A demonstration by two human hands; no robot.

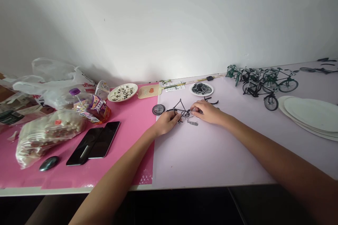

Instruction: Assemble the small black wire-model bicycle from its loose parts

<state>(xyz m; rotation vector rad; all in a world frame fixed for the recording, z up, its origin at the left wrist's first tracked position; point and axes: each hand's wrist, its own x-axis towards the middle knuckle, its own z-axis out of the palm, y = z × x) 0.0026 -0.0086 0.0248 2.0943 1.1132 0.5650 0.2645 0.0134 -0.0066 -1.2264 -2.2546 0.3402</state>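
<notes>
On the pale lilac part of the table lies a black model bicycle frame (181,104). My left hand (166,123) is closed around its lower part, the thumb pressed against it. At the frame's right end, the fingertips of my right hand (204,111) are pinched together; what they hold is too small to make out. A spoked black model wheel (158,109) rests just left of my left hand. Below the frame is a small grey wire-like part (192,122). Thin black curved parts (212,100) lie behind my right hand.
A plate (194,93) of black parts stands behind my hands. Several assembled model bicycles (264,81) are at the right, near stacked white plates (311,112). Leftward are a bowl of pale pieces (112,98), a drink bottle (91,107), phones (104,139) and plastic bags (52,84).
</notes>
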